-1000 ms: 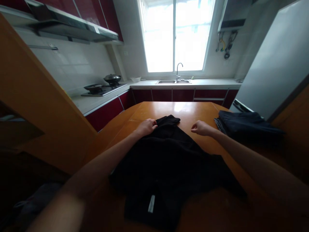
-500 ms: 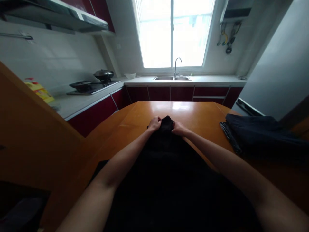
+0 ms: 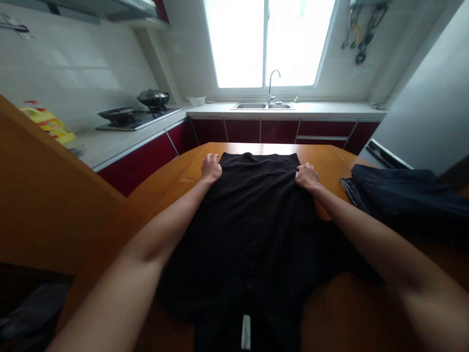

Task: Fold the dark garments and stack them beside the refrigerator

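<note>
A black buttoned shirt (image 3: 252, 205) lies spread over the wooden table, its straight hem at the far end and its collar with a white label (image 3: 245, 332) near me. My left hand (image 3: 211, 167) is closed on the shirt's left edge close to the hem. On the opposite edge, my right hand (image 3: 307, 176) pinches the fabric in the same way. A sleeve reaches out to the right, partly under my right forearm. Light creases run across the cloth between my hands.
Folded dark blue jeans (image 3: 403, 195) lie on the table (image 3: 172, 183) at the right. Beyond the table's far edge are a counter with a sink (image 3: 251, 105) and, at left, a stove with a lidded pan (image 3: 154, 97). A yellow jug (image 3: 49, 123) stands on the left counter.
My hands have moved apart, left and right. The shirt, bunched to a point between them before, is now flat and wide, with its hem, buttons and label showing.
</note>
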Demonstrator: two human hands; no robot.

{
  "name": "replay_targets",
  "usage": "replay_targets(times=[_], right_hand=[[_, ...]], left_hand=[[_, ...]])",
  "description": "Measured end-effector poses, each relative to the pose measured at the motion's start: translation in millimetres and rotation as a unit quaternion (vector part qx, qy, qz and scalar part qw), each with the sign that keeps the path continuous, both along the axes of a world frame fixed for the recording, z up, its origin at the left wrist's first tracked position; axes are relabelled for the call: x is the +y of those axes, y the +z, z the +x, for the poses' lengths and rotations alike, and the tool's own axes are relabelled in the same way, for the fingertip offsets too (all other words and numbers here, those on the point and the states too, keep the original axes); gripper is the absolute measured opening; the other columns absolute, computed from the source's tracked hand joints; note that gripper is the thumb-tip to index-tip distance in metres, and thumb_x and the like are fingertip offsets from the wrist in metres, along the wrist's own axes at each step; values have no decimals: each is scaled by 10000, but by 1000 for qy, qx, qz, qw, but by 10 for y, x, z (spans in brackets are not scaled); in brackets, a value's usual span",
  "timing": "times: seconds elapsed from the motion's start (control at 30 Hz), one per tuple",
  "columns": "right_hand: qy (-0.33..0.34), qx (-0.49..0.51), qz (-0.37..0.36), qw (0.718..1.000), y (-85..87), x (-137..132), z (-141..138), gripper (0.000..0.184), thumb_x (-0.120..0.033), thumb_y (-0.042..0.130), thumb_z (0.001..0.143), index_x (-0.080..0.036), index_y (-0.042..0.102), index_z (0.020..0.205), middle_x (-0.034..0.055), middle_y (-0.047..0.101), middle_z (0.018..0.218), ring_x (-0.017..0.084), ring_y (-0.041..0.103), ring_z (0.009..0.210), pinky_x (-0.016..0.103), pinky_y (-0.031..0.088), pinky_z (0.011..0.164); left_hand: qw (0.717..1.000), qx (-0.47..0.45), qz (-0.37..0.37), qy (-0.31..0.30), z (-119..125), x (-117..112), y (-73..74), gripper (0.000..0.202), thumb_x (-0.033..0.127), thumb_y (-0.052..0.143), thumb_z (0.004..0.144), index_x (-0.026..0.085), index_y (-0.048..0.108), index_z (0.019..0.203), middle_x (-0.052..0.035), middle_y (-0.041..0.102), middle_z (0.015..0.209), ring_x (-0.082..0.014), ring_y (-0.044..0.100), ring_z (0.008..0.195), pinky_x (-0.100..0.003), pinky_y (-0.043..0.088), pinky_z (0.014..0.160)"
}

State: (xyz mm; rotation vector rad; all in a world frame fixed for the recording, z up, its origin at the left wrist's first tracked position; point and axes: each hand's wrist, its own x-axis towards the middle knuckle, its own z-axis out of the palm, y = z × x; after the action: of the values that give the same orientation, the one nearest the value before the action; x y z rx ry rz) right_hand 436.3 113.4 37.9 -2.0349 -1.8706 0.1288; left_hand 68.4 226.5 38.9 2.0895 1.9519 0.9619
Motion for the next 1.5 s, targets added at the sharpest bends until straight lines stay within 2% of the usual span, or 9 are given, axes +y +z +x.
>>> replay_targets(times=[0.2,0.33,0.5,0.67,0.93,1.1,1.23,1.37,1.5], right_hand=[[55,-9,81,995,18,-631,-348,306,-242,505,967,-165,673,1210,143,561,1295,288,471,1211,406,393,1017],[166,18,140,976,23,-1641,-266,218,-235,527,949,-221,705,1075,110,622,1119,271,554,1079,428,446,983],[277,11,100,956,-188,-2805,-52,186,-295,605,939,-285,697,1100,97,641,1164,269,579,1106,433,488,955],[258,-55,148,953,-396,-3003,57,315,-234,540,966,-286,639,1261,86,667,1185,254,610,1096,420,486,959],[188,-246,150,939,-356,-2824,235,324,16,483,835,-190,692,971,101,676,950,253,625,896,375,453,836],[173,-230,167,943,-18,-2947,497,283,13,482,825,-195,666,879,95,657,944,229,613,880,347,431,827],[196,-197,147,949,210,-3197,735,249,-87,475,909,-209,605,734,69,628,860,204,576,793,331,417,772],[222,-153,88,959,142,-3292,765,265,-87,448,909,-219,618,755,51,648,893,194,592,845,318,427,787],[145,-114,93,978,-1,-3028,540,260,-112,460,907,-210,678,1007,83,672,1080,220,607,1037,330,444,887]], left_hand=[[963,156,-3,-219,-71,-765,122,339,227,532,937,225,641,1259,-89,584,1345,-262,522,1271,-411,381,1118],[940,136,-35,-312,-621,-1585,334,293,368,542,952,256,678,1186,-69,617,1232,-231,559,1192,-362,414,1098],[889,124,-155,-413,-1280,-2622,421,284,472,704,867,294,724,1088,-42,640,1142,-214,609,1036,-321,496,952],[890,150,-140,-408,-1299,-3230,220,380,381,789,806,354,702,1175,-45,646,1183,-254,569,1137,-399,447,1043],[876,172,-23,-449,-1088,-3533,95,255,217,507,978,281,703,1128,-67,664,1071,-210,610,999,-338,507,919],[889,134,-19,-437,-1046,-3689,184,283,242,400,1024,228,670,1107,-77,644,1042,-180,627,915,-283,511,824],[868,124,-84,-474,-962,-3950,374,279,315,439,1027,240,705,1062,-68,662,998,-173,636,869,-272,496,792],[812,101,-204,-537,-881,-3966,512,246,419,571,974,268,754,1039,-40,713,953,-177,674,848,-260,510,766],[904,69,-125,-403,-812,-3374,487,329,451,503,989,233,729,1085,-59,712,1064,-198,672,958,-292,510,874]])
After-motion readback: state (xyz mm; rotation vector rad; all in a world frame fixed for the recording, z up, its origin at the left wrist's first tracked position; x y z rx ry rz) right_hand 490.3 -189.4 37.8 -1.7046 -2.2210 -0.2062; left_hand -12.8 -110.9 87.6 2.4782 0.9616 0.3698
